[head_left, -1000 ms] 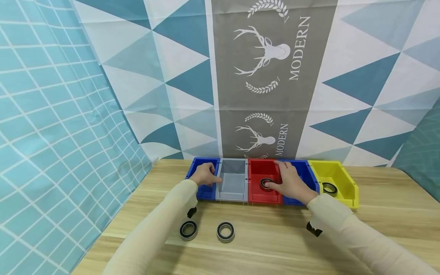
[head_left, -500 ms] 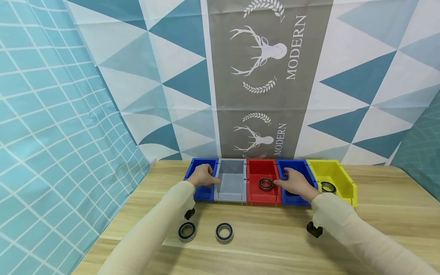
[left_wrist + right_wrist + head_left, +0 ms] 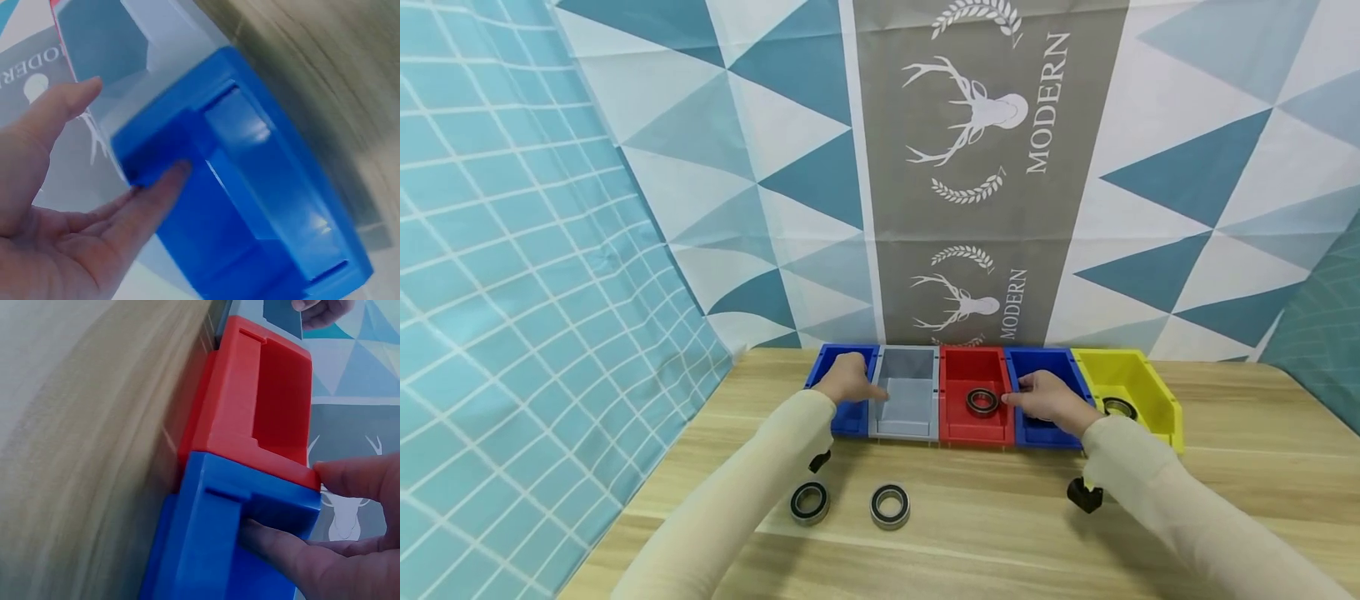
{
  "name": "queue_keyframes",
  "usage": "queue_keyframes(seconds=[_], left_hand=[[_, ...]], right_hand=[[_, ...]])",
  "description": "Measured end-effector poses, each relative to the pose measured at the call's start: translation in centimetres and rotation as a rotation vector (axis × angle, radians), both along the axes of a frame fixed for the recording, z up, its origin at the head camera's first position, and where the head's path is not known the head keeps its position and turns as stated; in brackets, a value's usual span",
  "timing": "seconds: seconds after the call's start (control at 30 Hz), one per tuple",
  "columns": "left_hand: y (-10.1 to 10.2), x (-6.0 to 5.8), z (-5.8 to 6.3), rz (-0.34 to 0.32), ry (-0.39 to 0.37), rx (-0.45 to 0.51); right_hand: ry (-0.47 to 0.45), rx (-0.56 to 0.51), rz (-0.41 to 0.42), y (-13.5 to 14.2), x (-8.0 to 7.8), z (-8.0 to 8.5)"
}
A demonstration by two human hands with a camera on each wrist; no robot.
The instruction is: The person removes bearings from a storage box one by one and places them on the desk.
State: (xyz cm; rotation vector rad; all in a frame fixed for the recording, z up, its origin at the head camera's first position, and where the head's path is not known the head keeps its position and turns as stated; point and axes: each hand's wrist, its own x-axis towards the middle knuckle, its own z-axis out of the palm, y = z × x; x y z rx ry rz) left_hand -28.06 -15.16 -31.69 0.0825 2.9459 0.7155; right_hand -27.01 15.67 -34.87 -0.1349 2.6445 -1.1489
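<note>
A red bin stands in the middle of a row of five on the worktop. Just right of the red bin is the right blue bin, and past that the yellow bin. Just left of the red bin is the gray bin, with the left blue bin at that end.

The right hand is over the red bin's right side wall, thumb and fingers apart: the thumb tip is at the red bin's edge while a finger reaches into the right blue bin. Whether the thumb presses on the wall I cannot tell. The left hand is left of the red bin, also with thumb and fingers apart, its thumb toward the gray bin and a finger extended inside the left blue bin.

A dark-faced ring bearing lies in the red bin, near the right thumb. Well right of the red bin, another bearing lies in the yellow bin. In front of the red bin and to its left, two more rest on the worktop: a nearer bearing and a farther bearing, well apart from each other. Behind the red bin hangs a patterned cloth with deer heads.
</note>
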Motion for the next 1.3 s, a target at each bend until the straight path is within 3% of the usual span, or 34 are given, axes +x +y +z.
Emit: queue_keyframes(seconds=[0.2,0.37,0.47,0.63,0.83,0.97,1.17,1.3], left_hand=[[1.1,0.6,0.8,0.009,0.048,-0.107],[2.2,0.5,1.5,0.007,0.076,-0.138],[3.4,0.2,1.8,-0.058,0.108,-0.131],[5.8,-0.3,2.2,-0.232,0.148,-0.149],[8.1,-0.5,2.4,-0.409,0.134,-0.143],[9.4,-0.6,2.0,-0.475,0.114,-0.159],[10.7,-1.0,0.5,-0.562,0.154,-0.274],[11.6,-1.4,-0.2,-0.576,0.177,-0.312]], right_hand=[[-0.051,-0.020,0.009,-0.1,0.0,0.7],[-0.088,-0.024,0.003,0.0,-0.2,0.9],[-0.103,-0.028,0.006,0.2,-0.2,1.1],[-0.113,-0.081,0.016,0.4,0.0,1.2],[-0.125,-0.138,0.009,0.0,0.1,1.0],[-0.129,-0.142,-0.005,0.0,0.0,0.6],[-0.121,-0.134,-0.021,0.0,-0.2,0.3],[-0.105,-0.128,-0.020,0.1,-0.2,0.4]])
